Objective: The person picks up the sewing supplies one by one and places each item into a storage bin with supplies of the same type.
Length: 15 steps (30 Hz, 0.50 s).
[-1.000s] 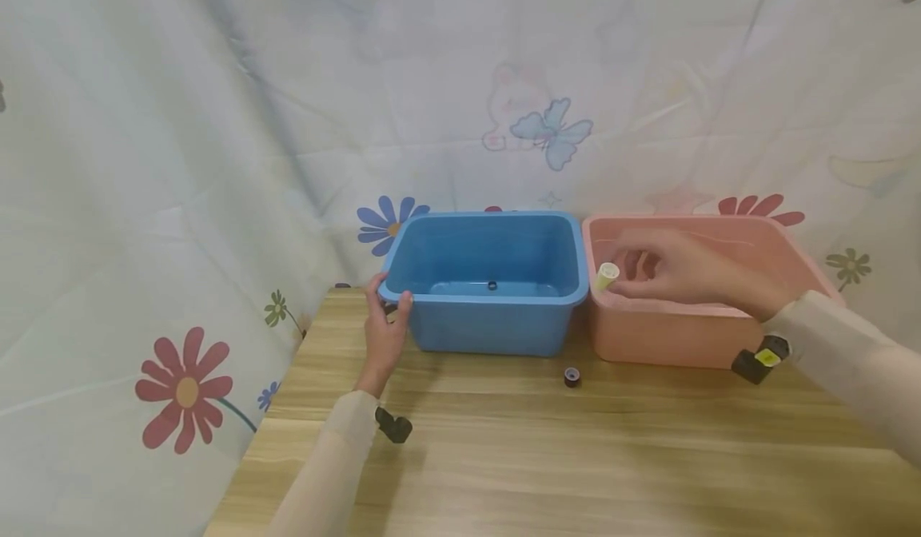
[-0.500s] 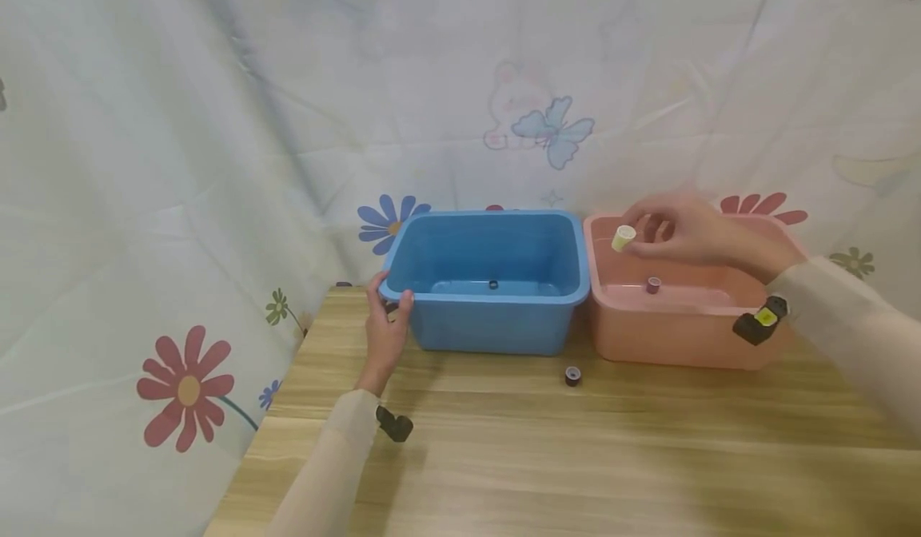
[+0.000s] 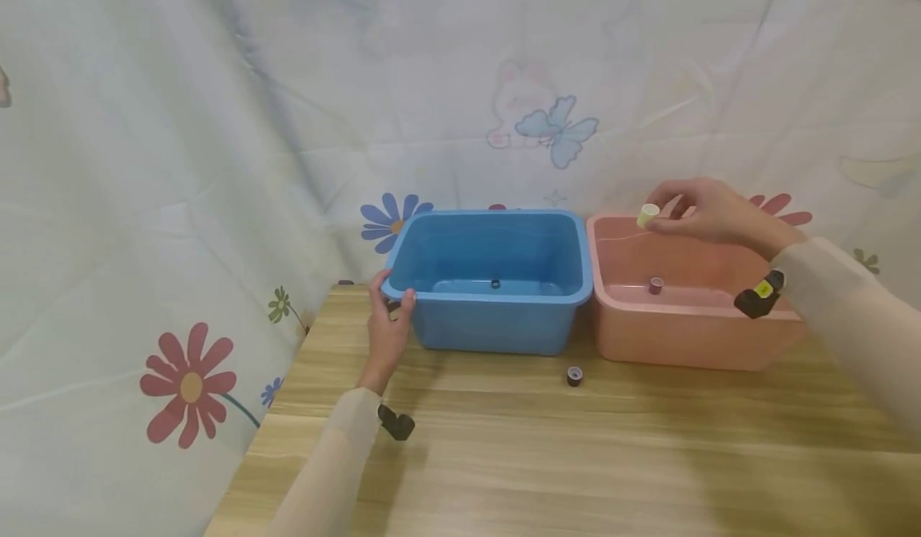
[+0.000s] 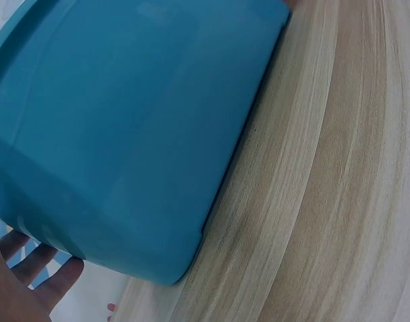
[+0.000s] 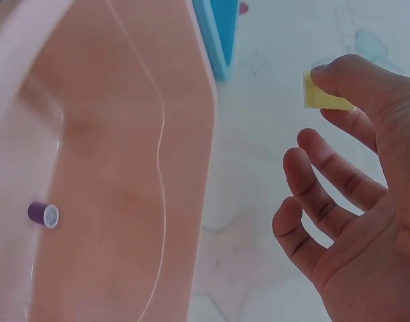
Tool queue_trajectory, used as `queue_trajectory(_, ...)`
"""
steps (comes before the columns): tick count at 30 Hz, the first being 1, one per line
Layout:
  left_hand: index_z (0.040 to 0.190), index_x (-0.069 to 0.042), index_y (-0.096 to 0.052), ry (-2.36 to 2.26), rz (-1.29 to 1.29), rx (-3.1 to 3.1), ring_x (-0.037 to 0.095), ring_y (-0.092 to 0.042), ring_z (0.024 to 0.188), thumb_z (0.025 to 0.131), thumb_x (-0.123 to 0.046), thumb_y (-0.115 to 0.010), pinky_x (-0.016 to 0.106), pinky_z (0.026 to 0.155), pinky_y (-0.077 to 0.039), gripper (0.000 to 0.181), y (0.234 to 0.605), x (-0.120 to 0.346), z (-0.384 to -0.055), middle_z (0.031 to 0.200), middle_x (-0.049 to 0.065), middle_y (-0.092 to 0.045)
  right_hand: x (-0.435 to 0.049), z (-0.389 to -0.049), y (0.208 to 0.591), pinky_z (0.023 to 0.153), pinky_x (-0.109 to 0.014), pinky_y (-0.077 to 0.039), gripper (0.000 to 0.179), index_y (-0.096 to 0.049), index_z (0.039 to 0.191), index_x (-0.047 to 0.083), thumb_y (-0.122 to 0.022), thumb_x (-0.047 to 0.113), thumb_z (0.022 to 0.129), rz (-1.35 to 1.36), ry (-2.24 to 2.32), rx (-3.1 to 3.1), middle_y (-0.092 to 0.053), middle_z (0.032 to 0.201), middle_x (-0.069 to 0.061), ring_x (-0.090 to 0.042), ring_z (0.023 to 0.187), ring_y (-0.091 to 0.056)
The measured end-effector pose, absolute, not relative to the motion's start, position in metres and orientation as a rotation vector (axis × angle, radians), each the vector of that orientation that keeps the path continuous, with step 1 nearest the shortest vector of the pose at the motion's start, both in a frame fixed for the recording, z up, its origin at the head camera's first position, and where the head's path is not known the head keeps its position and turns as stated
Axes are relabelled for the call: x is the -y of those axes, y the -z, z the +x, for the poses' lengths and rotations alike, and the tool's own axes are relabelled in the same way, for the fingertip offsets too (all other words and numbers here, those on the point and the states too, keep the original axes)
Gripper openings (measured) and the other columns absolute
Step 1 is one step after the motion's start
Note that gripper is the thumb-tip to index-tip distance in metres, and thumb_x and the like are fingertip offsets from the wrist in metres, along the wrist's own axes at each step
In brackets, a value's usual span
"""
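Note:
My right hand (image 3: 708, 211) pinches a small yellow spool (image 3: 647, 216) between thumb and forefinger, above the back of the pink bin (image 3: 691, 337). In the right wrist view the other fingers spread away from the yellow spool (image 5: 319, 94). My left hand (image 3: 388, 325) grips the front left corner of the blue bin (image 3: 489, 325), thumb at the front and fingers round the side. A purple spool (image 5: 42, 214) with a white end lies inside the pink bin. On the table in front of the bins stands a dark spool (image 3: 574, 376) with a pale end.
Both bins stand side by side at the back of the wooden table (image 3: 504, 457), their rims almost meeting. A small dark ring-shaped thing (image 3: 495, 284) lies in the blue bin. Behind them hangs a printed curtain (image 3: 446, 81).
My right hand has risen and moved right with the yellow spool, out of the pink bin. The purple spool inside that bin has come into view. My left hand stays on the blue bin.

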State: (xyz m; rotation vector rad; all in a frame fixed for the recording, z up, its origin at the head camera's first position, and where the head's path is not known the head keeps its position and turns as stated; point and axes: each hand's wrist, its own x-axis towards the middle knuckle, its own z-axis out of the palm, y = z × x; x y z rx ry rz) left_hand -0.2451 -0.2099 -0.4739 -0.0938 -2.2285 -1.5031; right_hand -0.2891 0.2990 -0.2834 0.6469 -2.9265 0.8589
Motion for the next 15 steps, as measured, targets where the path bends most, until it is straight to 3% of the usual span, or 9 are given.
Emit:
queue_trajectory(7,0.151,-0.035,-0.030,1.491,-0.084,2.225,0.039,-0.059,0.121,0.103,-0.051,-0.057,0.056,0.093,-0.053,0.058,0.473,0.209,-0.244,0.149,0.019,-0.052,-0.309,-0.299,0.288,0.071,-0.036,-0.054,0.032,-0.069,0.116,0.014,-0.078,0.035,0.092,0.623,-0.833,2.914,-0.068,0.115,-0.010,-0.037,0.106,-0.065)
queue_trajectory(15,0.152,-0.035,-0.029,1.491,-0.096,2.228,0.038,-0.059,0.121,0.103,-0.051,-0.057,0.056,0.093,-0.053,0.058,0.474,0.210,-0.245,0.150,0.017,-0.050,-0.327,-0.307,0.296,0.084,-0.047,-0.050,0.041,-0.066,0.123,0.018,-0.075,0.044,0.093,0.547,-0.846,2.969,-0.067,0.119,-0.009,-0.033,0.107,-0.064)
